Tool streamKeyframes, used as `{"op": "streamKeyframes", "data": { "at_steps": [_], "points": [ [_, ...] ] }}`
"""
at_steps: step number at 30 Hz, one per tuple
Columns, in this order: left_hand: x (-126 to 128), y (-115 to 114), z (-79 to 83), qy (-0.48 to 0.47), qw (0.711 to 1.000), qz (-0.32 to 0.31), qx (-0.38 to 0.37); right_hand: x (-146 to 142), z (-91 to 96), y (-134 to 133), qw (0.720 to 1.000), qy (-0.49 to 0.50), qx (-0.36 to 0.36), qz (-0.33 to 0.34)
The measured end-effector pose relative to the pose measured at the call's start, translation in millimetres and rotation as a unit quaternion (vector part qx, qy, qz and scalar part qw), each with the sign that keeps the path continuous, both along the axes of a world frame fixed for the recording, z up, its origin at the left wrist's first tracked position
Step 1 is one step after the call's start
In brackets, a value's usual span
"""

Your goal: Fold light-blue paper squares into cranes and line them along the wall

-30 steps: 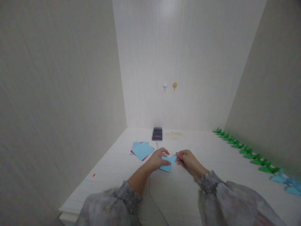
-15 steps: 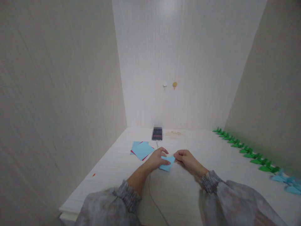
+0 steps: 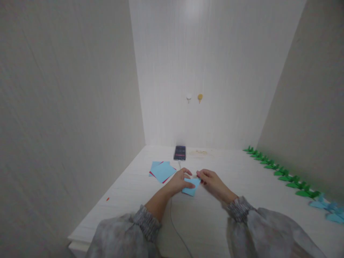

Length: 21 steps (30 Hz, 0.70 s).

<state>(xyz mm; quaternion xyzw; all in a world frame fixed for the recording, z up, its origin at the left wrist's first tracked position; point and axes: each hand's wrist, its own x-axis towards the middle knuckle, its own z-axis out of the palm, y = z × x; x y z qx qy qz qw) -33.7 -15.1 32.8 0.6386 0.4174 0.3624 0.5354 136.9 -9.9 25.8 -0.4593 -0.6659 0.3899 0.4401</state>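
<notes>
Left hand (image 3: 177,183), holding a folded light-blue paper (image 3: 189,191) at the middle of the white tabletop (image 3: 209,222); thumb across its face, index finger arched apart. Right hand (image 3: 213,182), fingertips narrow and together at the paper's upper right corner; cannot tell whether pinching it. To the left, overlapping light-blue and red paper sheets (image 3: 162,172). Behind, a smartphone (image 3: 180,153) with white cable (image 3: 173,223). Along the right wall (image 3: 309,107), a row of green origami figures (image 3: 283,175), with light-blue ones (image 3: 328,207) at the near end.
</notes>
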Motion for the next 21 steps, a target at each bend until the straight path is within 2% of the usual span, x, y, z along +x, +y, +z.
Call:
{"op": "streamKeyframes", "data": {
  "at_steps": [2,5,8,14,21],
  "points": [
    [3.2,-0.3,1.2,-0.006,1.0,-0.023,0.005,-5.1,3.6,-6.2,0.999,-0.033,0.005,0.043],
    [6.9,2.2,-1.7,-0.012,0.999,-0.044,0.009,-8.3,6.1,-10.5,0.997,-0.049,-0.029,0.059],
    [7.9,7.2,-8.5,-0.044,0.998,-0.036,0.008,-6.8,6.9,-9.3,0.998,-0.032,-0.046,0.031],
    [6.7,15.7,-17.7,-0.117,0.992,-0.021,-0.031,-2.0,4.0,-2.2,0.999,-0.015,-0.015,-0.032],
    [3.0,17.0,-12.0,-0.155,0.988,0.015,-0.022,-1.2,1.7,0.7,0.998,0.03,-0.003,-0.061]
  ]
}}
